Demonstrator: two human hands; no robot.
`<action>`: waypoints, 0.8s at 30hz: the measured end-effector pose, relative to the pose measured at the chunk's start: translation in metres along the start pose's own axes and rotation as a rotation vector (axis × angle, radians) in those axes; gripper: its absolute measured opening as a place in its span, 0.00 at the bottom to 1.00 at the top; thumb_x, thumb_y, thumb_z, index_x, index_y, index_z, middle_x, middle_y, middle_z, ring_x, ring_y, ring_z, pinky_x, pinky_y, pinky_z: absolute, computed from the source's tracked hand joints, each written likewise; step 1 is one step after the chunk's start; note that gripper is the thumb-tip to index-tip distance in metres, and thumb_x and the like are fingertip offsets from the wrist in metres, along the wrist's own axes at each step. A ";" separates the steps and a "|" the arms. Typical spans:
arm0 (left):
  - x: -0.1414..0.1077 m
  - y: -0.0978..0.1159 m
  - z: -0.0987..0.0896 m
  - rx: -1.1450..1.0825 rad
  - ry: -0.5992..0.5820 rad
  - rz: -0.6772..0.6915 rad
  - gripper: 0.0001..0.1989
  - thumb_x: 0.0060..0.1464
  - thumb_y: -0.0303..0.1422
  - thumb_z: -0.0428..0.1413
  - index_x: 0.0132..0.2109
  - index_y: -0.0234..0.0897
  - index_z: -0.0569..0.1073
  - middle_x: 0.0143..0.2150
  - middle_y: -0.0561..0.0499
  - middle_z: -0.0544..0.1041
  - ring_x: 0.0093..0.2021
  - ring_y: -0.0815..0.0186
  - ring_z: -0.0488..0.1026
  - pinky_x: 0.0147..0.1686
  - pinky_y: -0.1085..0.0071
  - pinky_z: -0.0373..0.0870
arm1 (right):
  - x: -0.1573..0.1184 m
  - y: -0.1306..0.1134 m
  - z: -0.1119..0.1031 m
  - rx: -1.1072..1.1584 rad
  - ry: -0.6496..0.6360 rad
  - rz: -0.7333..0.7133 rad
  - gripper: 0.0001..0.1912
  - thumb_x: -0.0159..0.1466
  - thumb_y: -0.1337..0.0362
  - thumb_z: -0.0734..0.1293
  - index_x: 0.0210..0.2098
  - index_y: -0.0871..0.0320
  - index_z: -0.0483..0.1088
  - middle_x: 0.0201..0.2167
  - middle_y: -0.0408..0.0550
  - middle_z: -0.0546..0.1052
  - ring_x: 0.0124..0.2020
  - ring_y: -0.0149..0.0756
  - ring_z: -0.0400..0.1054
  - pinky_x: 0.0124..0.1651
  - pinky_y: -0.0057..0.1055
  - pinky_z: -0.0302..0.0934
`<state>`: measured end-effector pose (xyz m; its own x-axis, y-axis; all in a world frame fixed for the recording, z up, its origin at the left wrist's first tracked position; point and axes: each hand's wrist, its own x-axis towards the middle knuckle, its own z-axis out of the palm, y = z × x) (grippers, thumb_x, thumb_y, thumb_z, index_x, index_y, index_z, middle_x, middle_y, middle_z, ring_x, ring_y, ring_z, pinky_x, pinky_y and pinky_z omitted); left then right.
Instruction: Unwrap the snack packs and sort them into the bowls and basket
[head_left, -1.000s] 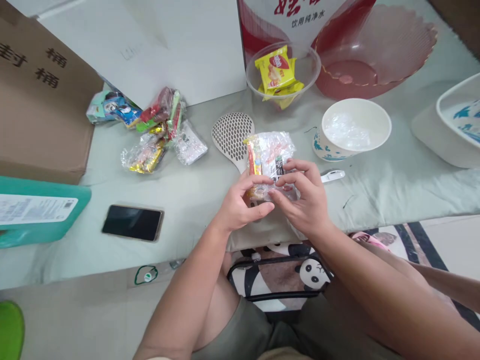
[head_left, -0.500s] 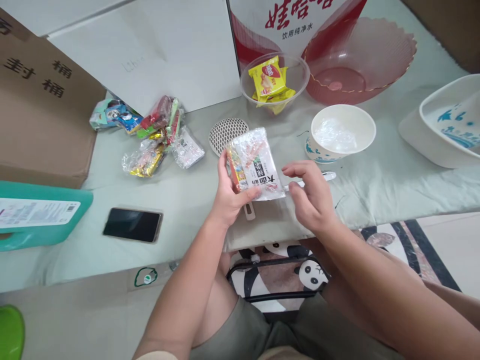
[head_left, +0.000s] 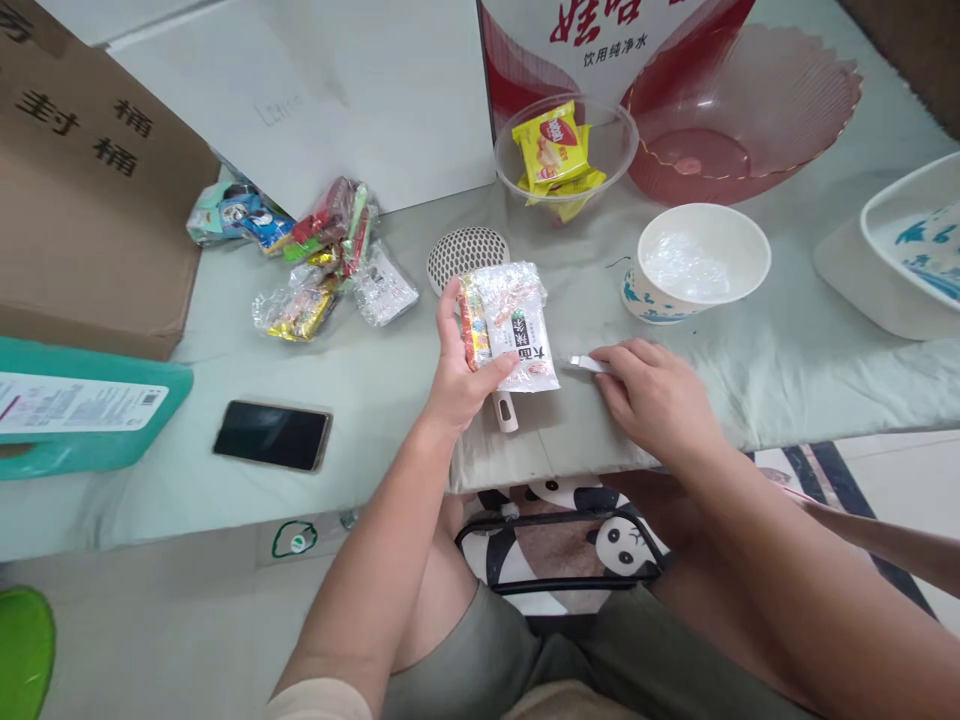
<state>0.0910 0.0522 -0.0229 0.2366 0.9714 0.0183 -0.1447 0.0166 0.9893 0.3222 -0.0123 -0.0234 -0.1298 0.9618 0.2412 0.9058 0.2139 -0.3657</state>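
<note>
My left hand is closed on a snack packet, white and silver with black lettering and an orange-yellow side, with the thumb across its lower front. To its right, low over the cloth, my right hand has its fingers round a slim white utility knife. The narrow end of the knife points left toward the packet, apart from it; the rest is hidden under the fingers. Behind the packet lies a white mesh-headed tool, its handle showing below the packet.
Several wrapped snacks lie back left, with a phone nearer. A clear bowl holds yellow packets. A paper bowl with clear wrappers, a pink basin and a white container stand right. Cartons border the table.
My right hand has come down onto the white utility knife and closed on it. The packet stays in my left hand, slightly lower. The view has shifted a little.
</note>
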 end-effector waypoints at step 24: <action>-0.015 0.012 0.004 0.715 -0.108 0.212 0.19 0.50 0.33 0.57 0.51 0.39 0.77 0.49 0.45 0.80 0.47 0.57 0.77 0.51 0.63 0.72 | 0.007 -0.035 0.003 1.003 -0.162 0.458 0.11 0.69 0.60 0.61 0.49 0.54 0.68 0.28 0.39 0.73 0.21 0.29 0.66 0.24 0.28 0.59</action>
<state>0.0892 0.0368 -0.0110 0.3716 0.9074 0.1962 0.4530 -0.3617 0.8148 0.2883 -0.0126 -0.0112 0.0155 0.9805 -0.1959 0.1554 -0.1959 -0.9682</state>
